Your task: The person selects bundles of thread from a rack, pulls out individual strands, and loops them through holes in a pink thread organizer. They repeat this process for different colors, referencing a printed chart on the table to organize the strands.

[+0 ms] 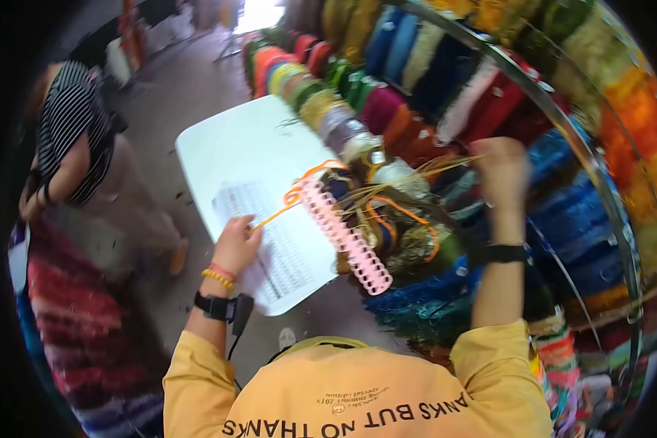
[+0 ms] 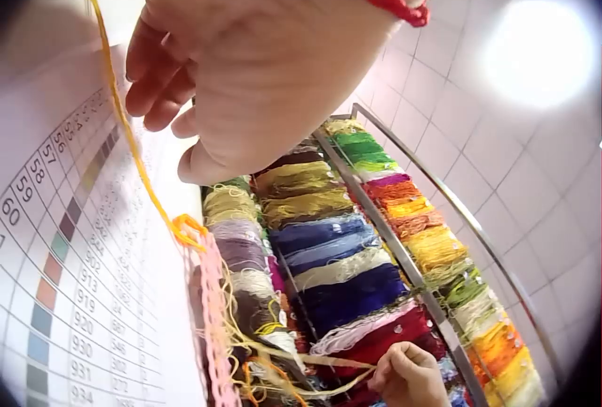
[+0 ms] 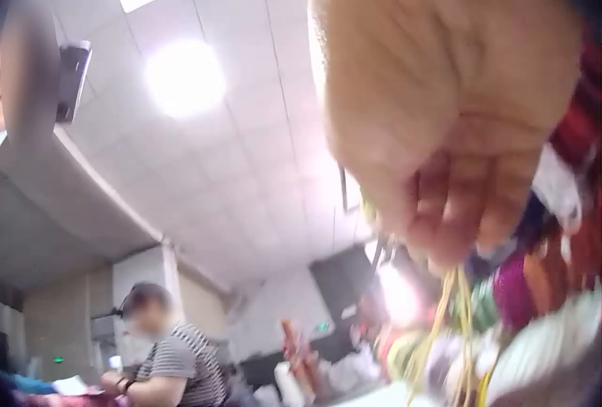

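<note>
My right hand (image 1: 500,171) grips a bunch of long yellowish-tan threads (image 1: 443,166), drawn out taut to the right of a pink strip with rows of holes (image 1: 346,237). In the right wrist view the curled fingers (image 3: 451,210) have strands hanging below them. My left hand (image 1: 235,250) hovers over a printed sheet (image 1: 273,252), fingers loosely bent with nothing between them. An orange thread (image 2: 132,134) passes beside those fingers and leads to a loop at the strip's upper end. More orange thread lies among the skeins past the strip.
The sheet, a chart of numbers and colour swatches, lies on a white board (image 1: 233,139). Skeins in many colours hang on a rack with a curved metal rail (image 1: 554,102) at the right. Red skeins (image 1: 73,292) and a person in a striped top (image 1: 76,131) are at the left.
</note>
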The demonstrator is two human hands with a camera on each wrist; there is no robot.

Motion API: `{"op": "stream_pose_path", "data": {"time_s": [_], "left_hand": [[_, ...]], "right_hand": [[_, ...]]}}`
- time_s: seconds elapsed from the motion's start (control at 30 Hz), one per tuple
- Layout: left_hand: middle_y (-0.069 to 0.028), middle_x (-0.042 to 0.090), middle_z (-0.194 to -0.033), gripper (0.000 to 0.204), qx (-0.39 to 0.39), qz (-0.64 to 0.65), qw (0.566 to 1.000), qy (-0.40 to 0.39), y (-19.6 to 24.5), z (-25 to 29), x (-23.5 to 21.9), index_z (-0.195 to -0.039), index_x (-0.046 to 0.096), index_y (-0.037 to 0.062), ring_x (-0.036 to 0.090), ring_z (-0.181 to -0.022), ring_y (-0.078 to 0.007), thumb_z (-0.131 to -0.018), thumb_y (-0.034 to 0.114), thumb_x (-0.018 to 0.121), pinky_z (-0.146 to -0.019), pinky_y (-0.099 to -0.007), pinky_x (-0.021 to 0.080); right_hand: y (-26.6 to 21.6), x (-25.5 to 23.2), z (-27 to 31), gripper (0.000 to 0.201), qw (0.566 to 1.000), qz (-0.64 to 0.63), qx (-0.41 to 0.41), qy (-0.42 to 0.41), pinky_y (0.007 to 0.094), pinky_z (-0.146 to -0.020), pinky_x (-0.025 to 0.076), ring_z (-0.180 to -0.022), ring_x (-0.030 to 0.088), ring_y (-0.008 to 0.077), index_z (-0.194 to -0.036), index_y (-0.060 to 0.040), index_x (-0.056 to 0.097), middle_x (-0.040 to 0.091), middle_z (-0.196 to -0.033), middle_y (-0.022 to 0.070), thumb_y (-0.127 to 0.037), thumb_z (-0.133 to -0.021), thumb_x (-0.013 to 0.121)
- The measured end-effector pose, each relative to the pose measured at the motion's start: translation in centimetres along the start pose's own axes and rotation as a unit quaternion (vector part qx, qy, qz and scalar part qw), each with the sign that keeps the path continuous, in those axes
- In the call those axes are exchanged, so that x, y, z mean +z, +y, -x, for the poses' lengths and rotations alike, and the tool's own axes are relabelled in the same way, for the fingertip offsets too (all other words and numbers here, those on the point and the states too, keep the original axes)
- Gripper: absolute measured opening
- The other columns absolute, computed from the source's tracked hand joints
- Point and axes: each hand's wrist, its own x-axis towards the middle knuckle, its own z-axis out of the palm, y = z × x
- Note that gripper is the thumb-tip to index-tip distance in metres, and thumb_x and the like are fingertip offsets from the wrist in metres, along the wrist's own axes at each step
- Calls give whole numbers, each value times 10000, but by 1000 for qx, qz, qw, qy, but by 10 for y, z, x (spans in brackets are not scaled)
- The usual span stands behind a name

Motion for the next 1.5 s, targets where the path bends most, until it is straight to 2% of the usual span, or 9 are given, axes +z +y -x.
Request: {"op": "stream_pose_path", "data": {"time_s": [0.03,0.1,0.17,0.27,0.37,0.43,0.87,1.2,1.5], "left_hand": [[-172,593,-893,329,6,29,999,-16,5,1,-2,-1033,606,-19,616,-749,-243,-773,182,616,-706,-320,501],[-160,614,-856,322,18,90,994,-53,13,-1,4,-1021,614,-23,623,-751,-238,-770,177,617,-710,-318,501],[-162,639,-831,338,-9,138,987,-87,30,-2,17,-1024,615,-32,630,-767,-217,-769,191,612,-712,-308,498],[-146,641,-820,397,-81,264,952,-131,37,-15,50,-1087,564,-79,626,-691,-182,-796,189,602,-640,-273,494],[-89,613,-867,324,-276,460,832,-144,49,-34,70,-1108,516,-48,605,-700,-138,-857,155,542,-632,-245,494],[-87,606,-833,236,-317,508,790,-132,48,-47,81,-1029,528,-36,599,-669,-141,-866,135,525,-602,-246,489],[-72,586,-689,156,-242,443,863,-39,48,-69,103,-924,564,-53,558,-570,-109,-802,19,498,-524,-229,465],[-78,615,-655,196,-171,427,888,-10,32,-71,121,-980,595,-44,577,-531,-120,-815,38,529,-473,-244,462],[-80,630,-692,157,-160,376,913,-2,33,-70,116,-896,608,-46,601,-573,-118,-809,65,539,-478,-243,482]], "right_hand": [[14,-29,-13,119,940,-225,206,152,311,-574,454,-641,583,179,-796,-43,630,600,-710,61,-125,-845,559],[74,-67,-26,115,815,-337,214,420,254,-616,482,-691,585,135,-829,5,605,613,-791,70,-69,-882,534],[30,-74,-37,98,773,-377,169,482,244,-672,501,-702,595,141,-879,23,587,612,-790,74,-66,-881,547],[-58,4,-15,113,949,-270,62,149,268,-704,488,-749,619,158,-951,-10,593,635,-845,91,-79,-871,554],[-124,122,35,101,730,-614,220,-206,261,-639,485,-696,620,137,-941,-8,564,633,-749,82,-53,-860,522],[-142,186,72,132,688,-612,269,-282,241,-566,493,-647,615,122,-960,30,537,649,-774,109,-21,-842,509],[-162,213,75,157,880,-377,34,-288,382,-654,469,-722,607,312,-887,5,580,614,-798,184,-141,-846,537],[-175,205,72,155,921,-271,-81,-266,430,-605,490,-702,599,350,-863,-26,534,585,-830,159,-177,-872,500],[-176,203,72,190,892,-315,5,-325,444,-684,471,-790,593,364,-904,-24,563,595,-868,174,-201,-859,513]]}}
